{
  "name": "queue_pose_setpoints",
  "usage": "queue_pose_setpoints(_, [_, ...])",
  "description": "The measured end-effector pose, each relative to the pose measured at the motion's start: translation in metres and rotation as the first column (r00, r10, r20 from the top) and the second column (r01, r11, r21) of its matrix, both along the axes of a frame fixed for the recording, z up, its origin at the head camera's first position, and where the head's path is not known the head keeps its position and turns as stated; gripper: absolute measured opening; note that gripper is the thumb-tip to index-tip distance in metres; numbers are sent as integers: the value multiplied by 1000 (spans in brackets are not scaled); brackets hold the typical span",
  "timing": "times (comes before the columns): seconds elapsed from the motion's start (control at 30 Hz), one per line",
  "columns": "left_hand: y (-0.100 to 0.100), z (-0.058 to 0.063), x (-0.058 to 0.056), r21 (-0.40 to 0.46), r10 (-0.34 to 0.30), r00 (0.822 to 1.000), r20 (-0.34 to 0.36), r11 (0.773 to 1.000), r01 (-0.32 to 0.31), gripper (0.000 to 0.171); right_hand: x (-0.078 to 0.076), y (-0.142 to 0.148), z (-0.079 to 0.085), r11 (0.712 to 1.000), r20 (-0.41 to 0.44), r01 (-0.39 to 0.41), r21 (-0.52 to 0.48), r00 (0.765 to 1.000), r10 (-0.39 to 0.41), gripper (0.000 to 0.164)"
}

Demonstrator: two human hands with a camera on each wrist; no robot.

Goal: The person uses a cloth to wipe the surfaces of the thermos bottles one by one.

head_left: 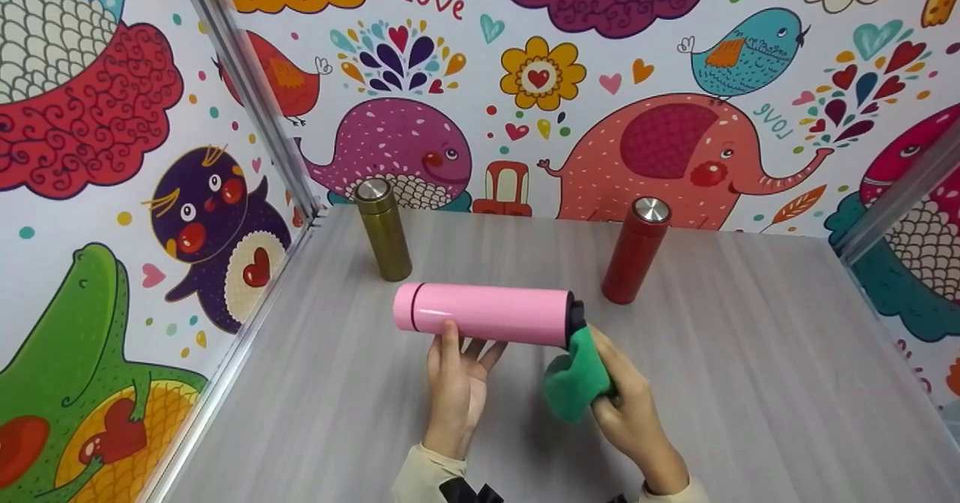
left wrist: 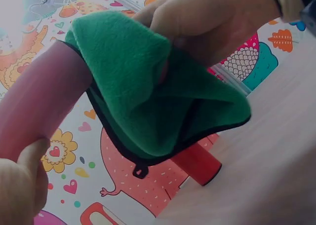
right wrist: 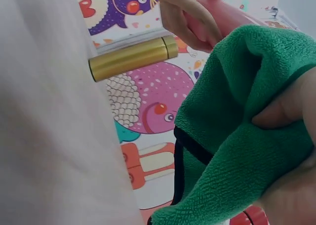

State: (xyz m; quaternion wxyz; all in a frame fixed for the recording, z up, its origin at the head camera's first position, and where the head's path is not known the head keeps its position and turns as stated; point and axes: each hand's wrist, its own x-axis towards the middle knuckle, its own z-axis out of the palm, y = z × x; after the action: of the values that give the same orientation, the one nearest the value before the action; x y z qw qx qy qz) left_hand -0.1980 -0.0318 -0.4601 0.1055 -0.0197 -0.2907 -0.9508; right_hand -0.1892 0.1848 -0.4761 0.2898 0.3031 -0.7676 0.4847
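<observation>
A pink thermos bottle [head_left: 491, 314] lies sideways in the air over the table, its lid end to the left. My left hand [head_left: 456, 390] grips it from below, thumb on the near side and fingers behind. In my right hand [head_left: 630, 405] is a green cloth [head_left: 577, 379] with black edging, pinched between thumb and fingers. The cloth [left wrist: 123, 62] covers the bottle's right end in the left wrist view, hiding that end. From the right wrist, the thumb presses into the folded cloth [right wrist: 237, 161], with the left hand [right wrist: 190, 15] on the bottle beyond.
A gold thermos bottle [head_left: 386, 233] stands upright at the back left of the grey table [head_left: 315, 383]. Farther right stands a red thermos bottle [head_left: 636, 252], also upright. Walls with cartoon animals [head_left: 652, 158] enclose the back and sides, with a metal post [head_left: 255, 76] at the left corner.
</observation>
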Motion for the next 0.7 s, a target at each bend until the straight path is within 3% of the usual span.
queue_pose_setpoints(0.23, [-2,-2,-4,-1,36,999,7,999,-36,37,13,-7,-3,999,-96,28,40,995,-24,83])
queue_pose_setpoints(0.5, [-1,-9,-1,-47,-2,999,37,999,3,47,8,-13,17,991,-267,103,88,961,-76,66])
queue_pose_setpoints(0.6, [-2,-13,1,-58,-45,998,41,997,47,49,4,-11,26,994,-266,76,77,962,-53,67])
queue_pose_setpoints(0.7, [-3,-17,4,-66,-76,996,39,995,78,49,2,-8,33,997,-204,28,76,979,-12,73])
